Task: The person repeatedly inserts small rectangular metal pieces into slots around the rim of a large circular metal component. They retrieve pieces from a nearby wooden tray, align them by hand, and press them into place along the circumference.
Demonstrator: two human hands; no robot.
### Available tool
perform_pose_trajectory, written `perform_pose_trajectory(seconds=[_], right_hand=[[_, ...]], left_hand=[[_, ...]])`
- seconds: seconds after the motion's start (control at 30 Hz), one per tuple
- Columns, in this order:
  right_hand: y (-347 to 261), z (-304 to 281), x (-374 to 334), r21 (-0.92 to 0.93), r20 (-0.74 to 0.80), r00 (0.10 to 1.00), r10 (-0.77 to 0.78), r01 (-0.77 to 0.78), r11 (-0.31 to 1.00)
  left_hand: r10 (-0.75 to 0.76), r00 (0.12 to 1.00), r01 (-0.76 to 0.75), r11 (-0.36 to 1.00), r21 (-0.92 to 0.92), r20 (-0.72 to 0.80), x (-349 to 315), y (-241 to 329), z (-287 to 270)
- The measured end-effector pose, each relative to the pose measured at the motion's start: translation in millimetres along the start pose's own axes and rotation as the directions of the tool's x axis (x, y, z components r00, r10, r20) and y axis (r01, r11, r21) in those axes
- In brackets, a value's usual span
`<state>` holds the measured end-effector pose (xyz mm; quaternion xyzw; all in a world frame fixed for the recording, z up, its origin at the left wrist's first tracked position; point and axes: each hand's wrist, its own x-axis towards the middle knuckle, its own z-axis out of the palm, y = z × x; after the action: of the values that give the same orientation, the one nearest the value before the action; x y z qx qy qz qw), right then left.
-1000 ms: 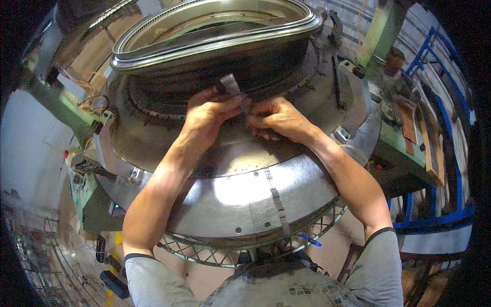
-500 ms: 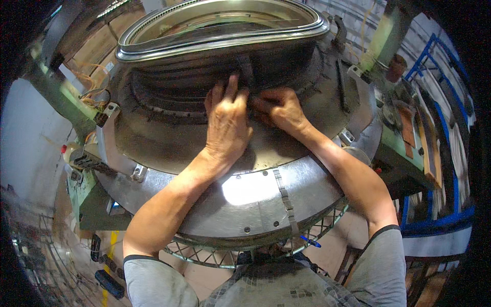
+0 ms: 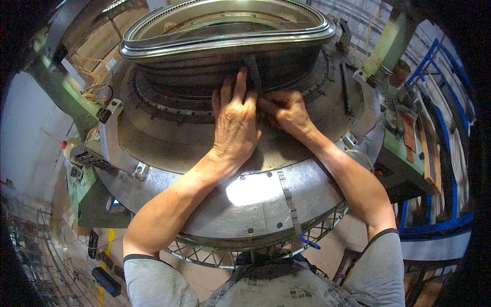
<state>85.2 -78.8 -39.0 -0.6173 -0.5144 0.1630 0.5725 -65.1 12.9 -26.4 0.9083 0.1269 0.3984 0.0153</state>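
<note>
A large round metal machine bed (image 3: 174, 143) fills the middle, with a dark drum wall (image 3: 199, 77) rising from it under a shiny ring. A narrow dark strip (image 3: 252, 71) runs down the drum's front. My left hand (image 3: 235, 120) lies beside the strip, back upward, its fingers stretched toward the drum and one fingertip close to the strip; its thumb is hidden. Just right of the strip's lower end, my right hand (image 3: 290, 113) has thumb and fingers pinched together. Whatever they grip is hidden in shadow.
The polished front rim (image 3: 204, 204) has bolts and a segmented metal strip (image 3: 289, 202). Metal brackets (image 3: 110, 112) stand around the bed. Green posts (image 3: 394, 46) rise on both sides. A blue rack (image 3: 445, 123) stands at the right, and a blue pen (image 3: 310, 243) sits below the rim.
The whole view has shifted slightly. My left hand's fingers reach more plainly upward beside the strip. My right hand stays pinched at the same place.
</note>
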Motion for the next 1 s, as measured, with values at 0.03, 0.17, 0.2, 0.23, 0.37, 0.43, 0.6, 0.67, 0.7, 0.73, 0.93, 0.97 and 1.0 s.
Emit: perform_pose_trajectory(seconds=[0.03,0.17,0.2,0.23,0.37,0.43,0.6,0.67,0.7,0.73,0.93,0.97,1.0], right_hand=[[0.6,0.0,0.0,-0.021,-0.007,1.0,0.011,-0.012,1.0],[3.6,1.2,1.9,-0.029,-0.026,0.999,-0.033,0.032,0.999],[4.2,1.1,2.2,-0.04,-0.021,0.999,-0.025,0.024,0.999],[4.6,1.1,2.3,-0.05,-0.016,1.0,-0.017,0.016,0.999],[4.9,0.6,1.6,-0.043,-0.022,0.998,-0.064,0.063,0.997],[4.6,-0.2,1.3,-0.045,-0.011,0.999,-0.037,0.036,0.998],[3.9,0.8,1.9,-0.082,-0.031,0.994,-0.107,0.104,0.991],[3.2,0.9,1.3,-0.073,-0.033,0.996,-0.085,0.083,0.994],[2.9,0.5,0.9,-0.052,-0.024,0.998,-0.057,0.056,0.997],[2.5,0.4,0.7,-0.031,-0.015,0.999,-0.029,0.028,0.999],[2.1,1.4,1.3,-0.066,-0.043,0.992,-0.118,0.115,0.991],[2.2,1.2,1.0,-0.074,-0.038,0.995,-0.095,0.092,0.993],[2.2,0.9,0.7,-0.083,-0.032,0.997,-0.071,0.069,0.994]], left_hand=[[0.003,1.0,-0.003,1.0,0.01,-0.002,-0.1,0.0,-0.3],[0.005,1.0,-0.005,1.0,-0.004,-0.005,0.8,-0.3,-0.4],[0.003,1.0,-0.003,1.0,-0.001,-0.003,0.9,-0.3,-0.2],[0.003,1.0,-0.003,1.0,-0.001,-0.004,0.9,-0.5,0.0],[0.005,1.0,-0.005,1.0,0.014,0.003,0.3,-1.9,1.0],[0.013,1.0,-0.013,1.0,0.015,-0.015,0.6,-2.5,2.2],[0.018,1.0,-0.018,0.999,0.026,-0.011,0.7,-3.1,2.6],[0.02,1.0,-0.02,1.0,0.024,-0.011,0.9,-3.3,1.8],[0.017,1.0,-0.017,1.0,0.021,-0.006,0.7,-3.2,1.3],[0.019,1.0,-0.018,1.0,0.025,-0.006,0.6,-3.2,0.9],[0.033,0.999,-0.033,0.998,0.061,-0.006,1.7,-4.7,1.1],[0.04,0.999,-0.039,0.999,0.038,-0.017,1.8,-5.2,1.2],[0.041,0.999,-0.041,0.999,0.031,-0.017,1.8,-5.6,1.2]])
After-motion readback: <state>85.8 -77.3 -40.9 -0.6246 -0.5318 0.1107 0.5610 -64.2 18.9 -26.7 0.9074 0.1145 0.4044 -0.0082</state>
